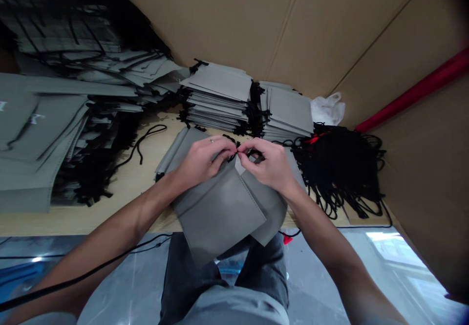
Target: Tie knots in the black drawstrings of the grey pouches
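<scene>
Both my hands meet over the front of the table, fingertips almost touching. My left hand (208, 158) pinches a short piece of black cord at the top of a grey stitched pouch (222, 207). My right hand (266, 161) pinches the same black cord (238, 148) from the other side, thumb against forefinger. The pouch hangs tilted below my fingers, over the table's edge and above my lap. A second grey piece (269, 217) lies behind it, partly hidden. More grey pouches (179, 149) lie under my left hand.
Two stacks of grey pouches with black cord ends (220, 83) (287, 110) stand at the back. Black cords (340, 168) are heaped on the right, by a clear plastic bag (328, 109). Larger grey piles (36, 134) fill the left. Cardboard walls (249, 17) enclose the back and right.
</scene>
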Motion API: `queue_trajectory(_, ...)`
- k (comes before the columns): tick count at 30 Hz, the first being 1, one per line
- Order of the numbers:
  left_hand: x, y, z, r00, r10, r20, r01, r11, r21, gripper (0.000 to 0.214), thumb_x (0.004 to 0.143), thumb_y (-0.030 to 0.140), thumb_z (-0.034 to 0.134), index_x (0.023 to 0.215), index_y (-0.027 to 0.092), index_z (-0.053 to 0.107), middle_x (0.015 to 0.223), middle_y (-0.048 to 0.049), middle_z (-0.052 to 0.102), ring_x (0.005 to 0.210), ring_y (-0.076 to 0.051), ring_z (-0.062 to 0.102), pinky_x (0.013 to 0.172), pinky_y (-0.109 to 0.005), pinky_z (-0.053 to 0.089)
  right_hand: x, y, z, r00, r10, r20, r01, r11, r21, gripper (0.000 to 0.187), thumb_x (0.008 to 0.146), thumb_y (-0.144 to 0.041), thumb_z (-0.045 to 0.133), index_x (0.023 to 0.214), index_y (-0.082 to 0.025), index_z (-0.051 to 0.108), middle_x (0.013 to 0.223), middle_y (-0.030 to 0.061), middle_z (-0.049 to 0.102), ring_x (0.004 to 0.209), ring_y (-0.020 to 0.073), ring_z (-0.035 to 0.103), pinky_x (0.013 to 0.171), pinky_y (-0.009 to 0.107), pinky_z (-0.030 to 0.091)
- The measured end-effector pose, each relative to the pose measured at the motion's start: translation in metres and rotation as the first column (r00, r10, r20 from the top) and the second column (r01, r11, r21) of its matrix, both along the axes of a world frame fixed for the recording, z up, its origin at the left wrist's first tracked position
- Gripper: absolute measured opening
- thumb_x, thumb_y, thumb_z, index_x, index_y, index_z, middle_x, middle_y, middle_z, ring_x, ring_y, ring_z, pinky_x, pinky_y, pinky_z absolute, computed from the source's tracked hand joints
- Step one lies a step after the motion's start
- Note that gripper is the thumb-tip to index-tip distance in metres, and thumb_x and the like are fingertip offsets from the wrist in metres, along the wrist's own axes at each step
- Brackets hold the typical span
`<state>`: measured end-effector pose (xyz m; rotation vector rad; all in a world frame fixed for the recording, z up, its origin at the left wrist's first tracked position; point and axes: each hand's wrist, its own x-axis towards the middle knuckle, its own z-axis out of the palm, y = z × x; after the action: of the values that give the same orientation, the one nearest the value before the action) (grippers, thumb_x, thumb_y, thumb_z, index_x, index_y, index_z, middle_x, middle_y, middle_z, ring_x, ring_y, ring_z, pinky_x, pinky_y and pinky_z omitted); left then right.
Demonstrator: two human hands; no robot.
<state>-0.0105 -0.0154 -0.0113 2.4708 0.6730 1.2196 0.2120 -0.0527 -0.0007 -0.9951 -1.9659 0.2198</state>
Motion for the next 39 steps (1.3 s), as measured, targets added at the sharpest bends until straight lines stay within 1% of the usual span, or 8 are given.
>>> queue_trajectory(3,0.002,0.004,-0.006,0.999,-0.040,0.008,0.038,0.986,0.163,0.020,0.106,0.012,0.052,0.106,0.017,0.070,0.095,-0.0070,0.076,0.089,-0.017,0.070,0.078,-0.027,0.054,-0.002,-0.002,0.000,0.999,-0.019,-0.028,0.017,0.996,-0.085,0.010,0.091,-0.016,0.069,0.096,-0.022,0.076,0.088,0.0009,0.080,0.074,0.0155,0.070,0.070,0.028,0.055)
queue_trajectory(5,0.003,0.004,-0.008,0.999,-0.042,0.028,0.036,0.982,0.183,0.022,0.104,0.007,0.049,0.104,0.017,0.069,0.091,-0.0060,0.073,0.086,-0.016,0.067,0.076,-0.026,0.052,-0.004,-0.002,-0.001,0.996,-0.024,-0.091,0.009,0.987,-0.160,0.009,0.089,-0.017,0.071,0.095,-0.021,0.077,0.086,0.0002,0.079,0.072,0.0140,0.069,0.069,0.027,0.054)
queue_trajectory(11,0.003,-0.004,0.000,0.998,-0.022,0.061,0.019,0.999,0.046,0.022,0.100,0.004,0.051,0.101,0.017,0.069,0.088,-0.0021,0.070,0.079,-0.013,0.063,0.073,-0.024,0.049,-0.008,0.001,-0.006,0.929,-0.001,-0.369,-0.142,0.921,-0.362,0.009,0.083,-0.023,0.077,0.091,-0.019,0.077,0.084,0.0024,0.078,0.073,0.0152,0.070,0.063,0.027,0.052)
queue_trajectory(22,0.005,-0.006,0.000,0.987,-0.035,0.157,0.044,0.997,-0.060,0.014,0.100,0.008,0.058,0.095,0.016,0.069,0.087,-0.0015,0.074,0.076,-0.011,0.066,0.072,-0.021,0.051,-0.007,0.004,0.001,0.849,-0.018,-0.528,-0.245,0.871,-0.425,0.012,0.077,-0.024,0.083,0.085,-0.018,0.078,0.080,0.0028,0.078,0.070,0.0131,0.070,0.067,0.026,0.058)
queue_trajectory(28,0.003,-0.005,0.003,0.996,-0.007,0.083,-0.007,0.987,0.161,0.013,0.103,0.012,0.062,0.109,0.017,0.072,0.099,-0.0060,0.080,0.093,-0.016,0.075,0.086,-0.026,0.060,-0.005,0.003,0.003,0.863,-0.051,-0.503,-0.173,0.905,-0.389,0.012,0.079,-0.025,0.083,0.087,-0.018,0.078,0.083,0.0034,0.079,0.073,0.0149,0.072,0.068,0.028,0.059)
queue_trajectory(33,0.001,-0.001,0.001,1.000,0.013,0.028,-0.024,0.900,0.435,0.015,0.100,0.011,0.066,0.111,0.018,0.072,0.093,-0.0055,0.080,0.090,-0.018,0.076,0.082,-0.027,0.062,-0.008,0.001,0.000,0.874,-0.057,-0.482,-0.162,0.902,-0.400,0.014,0.081,-0.028,0.084,0.088,-0.019,0.077,0.084,0.0041,0.079,0.074,0.0166,0.073,0.067,0.030,0.059)
queue_trajectory(36,0.000,-0.001,-0.001,0.999,0.045,0.004,-0.041,0.881,0.471,0.011,0.098,0.013,0.068,0.106,0.019,0.073,0.089,-0.0043,0.079,0.085,-0.017,0.076,0.078,-0.027,0.062,-0.009,0.000,-0.004,0.889,-0.045,-0.457,-0.154,0.909,-0.388,0.012,0.082,-0.027,0.083,0.090,-0.019,0.077,0.085,0.0041,0.079,0.075,0.0171,0.074,0.065,0.029,0.057)
queue_trajectory(39,0.000,-0.003,-0.001,0.998,0.042,0.038,-0.054,0.911,0.408,0.010,0.095,0.012,0.070,0.101,0.020,0.073,0.085,-0.0027,0.079,0.081,-0.016,0.075,0.076,-0.026,0.062,-0.009,-0.003,-0.006,0.921,-0.030,-0.388,-0.121,0.926,-0.357,0.009,0.086,-0.024,0.080,0.093,-0.020,0.076,0.086,0.0027,0.078,0.074,0.0159,0.072,0.062,0.028,0.053)
